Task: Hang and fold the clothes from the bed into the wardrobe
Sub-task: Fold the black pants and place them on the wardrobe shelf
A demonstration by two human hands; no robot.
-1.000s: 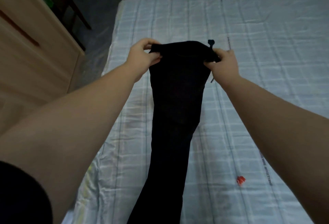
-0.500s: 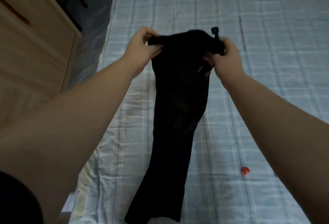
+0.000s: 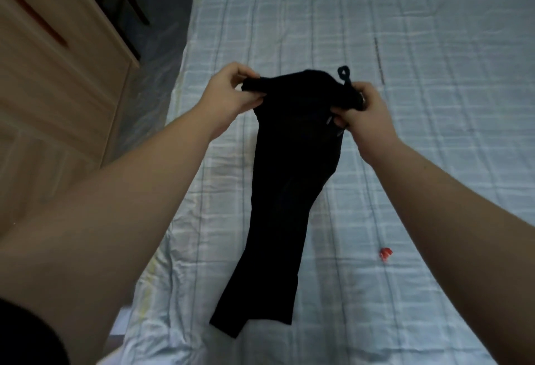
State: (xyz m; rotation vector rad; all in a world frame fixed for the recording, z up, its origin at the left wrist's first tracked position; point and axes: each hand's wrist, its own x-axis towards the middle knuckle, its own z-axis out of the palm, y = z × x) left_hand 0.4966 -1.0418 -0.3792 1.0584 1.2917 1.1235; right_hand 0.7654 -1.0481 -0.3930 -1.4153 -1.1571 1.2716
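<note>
The left hand (image 3: 231, 95) pinches one end of the waistband of the black trousers (image 3: 286, 179); the right hand (image 3: 363, 112) pinches the other end, fingers curled tight on the cloth; the legs hang down from both hands and the bottom ends seem to rest on the bed (image 3: 434, 104), though the dark cloth makes that hard to see. A little cord loop (image 3: 344, 71) sticks up just beside the right hand. If one hand lets go, the trousers could flop sideways and bunch up; a crooked fold would follow, I think.
</note>
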